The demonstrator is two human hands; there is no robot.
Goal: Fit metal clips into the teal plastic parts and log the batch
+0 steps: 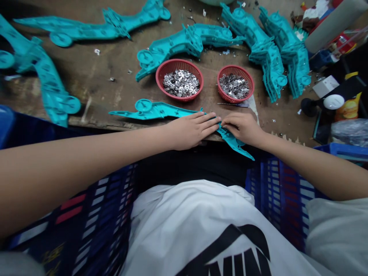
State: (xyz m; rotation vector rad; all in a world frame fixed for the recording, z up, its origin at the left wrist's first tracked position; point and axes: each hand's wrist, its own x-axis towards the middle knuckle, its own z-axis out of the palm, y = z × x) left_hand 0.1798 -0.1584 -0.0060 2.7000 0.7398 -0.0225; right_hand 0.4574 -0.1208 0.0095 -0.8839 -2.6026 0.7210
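A long teal plastic part [169, 110] lies along the front edge of the wooden table, its right end sticking out past the edge. My left hand [191, 130] rests flat across its middle, fingers stretched out to the right. Close beside those fingertips, my right hand [243, 127] is pinched at the part's surface; whatever it holds is hidden by the fingers. Just behind stand two red baskets, the larger one [159, 81] and the smaller one [220, 90], both filled with small metal clips [181, 83].
More teal parts lie at the left [47, 73], at the back [94, 31] and stacked at the right [270, 53]. A thin pointed tool [230, 104] lies by the smaller basket. Blue crates [94, 214] flank my lap. Loose clips dot the table [115, 57].
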